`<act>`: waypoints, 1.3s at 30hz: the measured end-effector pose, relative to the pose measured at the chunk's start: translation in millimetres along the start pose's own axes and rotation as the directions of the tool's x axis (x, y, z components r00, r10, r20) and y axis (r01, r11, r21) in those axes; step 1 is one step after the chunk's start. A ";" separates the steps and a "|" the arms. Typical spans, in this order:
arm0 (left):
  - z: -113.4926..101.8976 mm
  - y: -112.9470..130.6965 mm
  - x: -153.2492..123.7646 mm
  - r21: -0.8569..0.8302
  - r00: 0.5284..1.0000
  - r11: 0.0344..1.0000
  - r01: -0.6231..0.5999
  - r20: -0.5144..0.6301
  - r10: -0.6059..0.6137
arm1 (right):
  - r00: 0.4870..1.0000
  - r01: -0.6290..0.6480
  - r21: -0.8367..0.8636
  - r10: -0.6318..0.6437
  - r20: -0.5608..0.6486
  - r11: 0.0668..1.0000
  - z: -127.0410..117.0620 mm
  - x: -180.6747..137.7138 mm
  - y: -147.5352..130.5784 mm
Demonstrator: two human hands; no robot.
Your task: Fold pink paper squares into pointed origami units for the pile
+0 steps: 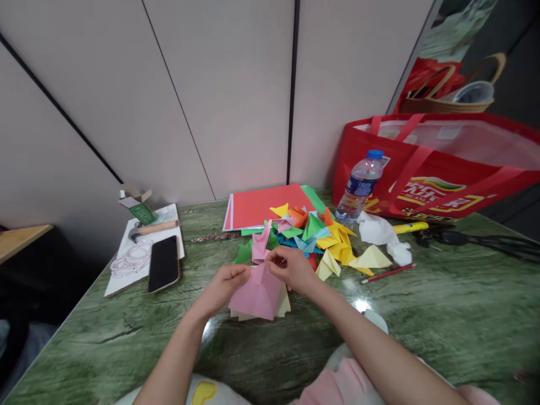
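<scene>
A pink sheet of origami paper point(256, 297), creased and partly folded at its far edge, is held between both hands. My left hand point(228, 283) pinches its left side between thumb and fingers. At the upper right edge, my right hand point(292, 269) grips the paper with bent fingers. Beneath the pink sheet lie pale yellow paper squares point(283, 304), mostly covered. Just beyond the hands stands a folded pink paper piece point(261, 243), beside a pile of folded paper shapes point(313, 226) in green, yellow, orange and blue.
Red paper sheets point(265, 203) lie at the back. A water bottle point(358, 188) stands before a red bag point(439, 169) on the right, near a pencil point(388, 273) and tissue point(377, 228). At left are a phone point(164, 263), hammer point(154, 229) and small green box point(141, 209).
</scene>
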State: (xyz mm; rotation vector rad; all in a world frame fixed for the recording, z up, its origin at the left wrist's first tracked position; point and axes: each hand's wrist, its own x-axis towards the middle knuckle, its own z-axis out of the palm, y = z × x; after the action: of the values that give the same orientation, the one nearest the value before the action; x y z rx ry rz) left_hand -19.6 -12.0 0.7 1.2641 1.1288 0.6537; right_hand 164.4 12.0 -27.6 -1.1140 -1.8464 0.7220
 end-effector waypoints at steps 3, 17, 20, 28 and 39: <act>-3.0 2.9 -1.4 -0.058 0.999 0.998 0.025 -0.035 -0.027 | 1.000 -0.021 -0.009 0.021 -0.017 1.000 -2.7 1.7 1.9; -1.5 9.1 -2.0 -0.206 0.994 0.977 -0.057 -0.099 0.037 | 0.957 -0.228 0.453 0.284 -0.059 0.862 2.7 0.7 0.1; -2.1 9.7 -3.2 -0.176 0.998 0.983 -0.046 -0.051 0.038 | 0.966 -0.209 0.489 0.257 -0.032 0.847 5.0 -0.3 -2.1; 5.5 5.0 1.0 -0.210 0.977 0.978 -0.017 -0.212 -0.028 | 0.999 -0.027 0.218 0.034 -0.030 0.976 8.0 -4.7 -13.1; 5.8 8.4 0.6 -0.334 0.967 0.942 -0.031 -0.247 -0.056 | 0.979 0.198 0.227 -0.205 0.011 0.954 6.0 -8.7 -19.7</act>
State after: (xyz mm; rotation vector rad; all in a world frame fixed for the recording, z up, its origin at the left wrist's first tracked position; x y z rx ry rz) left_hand -12.5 -11.7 8.0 0.8972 1.1715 0.9754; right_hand 153.2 -4.8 -18.0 -0.7594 -1.8232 0.8113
